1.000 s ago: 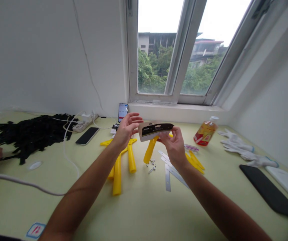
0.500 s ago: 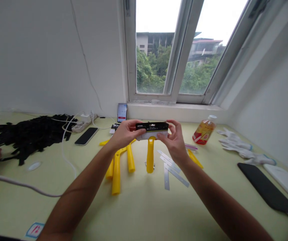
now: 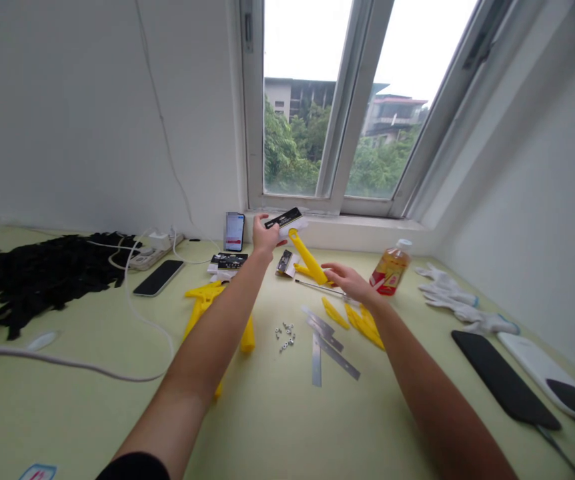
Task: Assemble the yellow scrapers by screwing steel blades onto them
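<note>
Your left hand pinches a black card pack in its fingers, far left of your right hand. That hand's spread fingers lie nearer, just right of a yellow handle, which slants up-left toward the pack, above the tabletop.

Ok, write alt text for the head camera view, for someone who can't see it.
The left hand holds up a black-and-white card package, while the right hand reaches toward a slanted yellow plastic handle. Below them, small silver nuts and flat steel strips lie on a pale green desk.
</note>
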